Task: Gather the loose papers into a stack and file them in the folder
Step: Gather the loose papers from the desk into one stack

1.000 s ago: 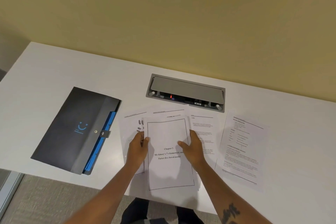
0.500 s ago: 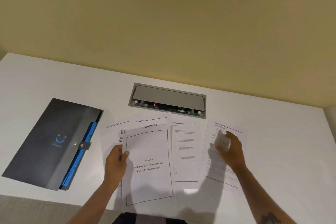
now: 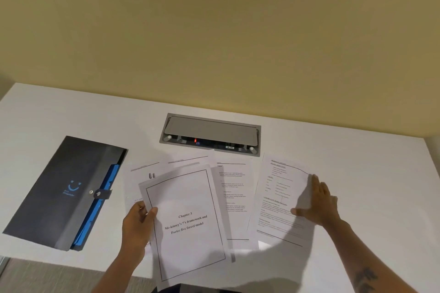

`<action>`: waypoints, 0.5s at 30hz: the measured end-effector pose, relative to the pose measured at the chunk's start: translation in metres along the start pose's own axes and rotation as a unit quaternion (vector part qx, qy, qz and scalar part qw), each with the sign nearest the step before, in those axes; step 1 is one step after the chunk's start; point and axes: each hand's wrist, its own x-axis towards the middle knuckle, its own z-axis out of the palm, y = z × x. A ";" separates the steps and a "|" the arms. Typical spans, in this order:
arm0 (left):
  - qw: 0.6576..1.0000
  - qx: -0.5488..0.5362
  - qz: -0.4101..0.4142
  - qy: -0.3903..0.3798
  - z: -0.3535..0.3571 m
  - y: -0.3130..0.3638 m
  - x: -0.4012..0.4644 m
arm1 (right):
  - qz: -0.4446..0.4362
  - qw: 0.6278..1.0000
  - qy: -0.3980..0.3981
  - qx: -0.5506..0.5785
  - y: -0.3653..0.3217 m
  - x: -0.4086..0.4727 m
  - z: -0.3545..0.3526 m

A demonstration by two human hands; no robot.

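Several printed papers lie spread on the white table [image 3: 371, 173]. My left hand [image 3: 138, 226] grips the left edge of the "Chapter 3" title page [image 3: 188, 226], which is lifted and tilted over two sheets underneath [image 3: 145, 173]. A text page [image 3: 234, 197] lies flat in the middle. My right hand [image 3: 319, 200] holds the right edge of the rightmost page [image 3: 278, 200], curling that edge up off the table. The dark grey folder [image 3: 62, 188] with a blue smiley logo and blue inner pockets lies shut at the left, its snap strap fastened.
A grey cable hatch [image 3: 210, 133] with a small red light is set into the table behind the papers. A yellow wall rises right behind the table. The table's near edge runs at the bottom left, with carpet [image 3: 47, 276] below it.
My right hand left the title page, crossed to the rightmost page and now lifts its right edge. My left hand has raised and tilted the title page. The camera view shifted right.
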 end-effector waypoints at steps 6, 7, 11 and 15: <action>1.000 -0.025 -0.018 0.002 0.004 0.007 -0.011 | 0.017 0.990 0.050 0.127 -0.005 -0.020 0.017; 0.999 -0.029 -0.016 0.002 0.004 0.008 -0.012 | 0.032 0.987 0.054 0.151 -0.006 -0.023 0.021; 0.999 -0.046 -0.009 0.001 0.003 0.014 -0.018 | 0.121 0.940 0.081 0.307 -0.005 -0.036 0.037; 0.995 -0.092 -0.016 -0.017 -0.004 0.019 -0.021 | 0.119 0.898 0.130 0.402 -0.005 -0.049 0.034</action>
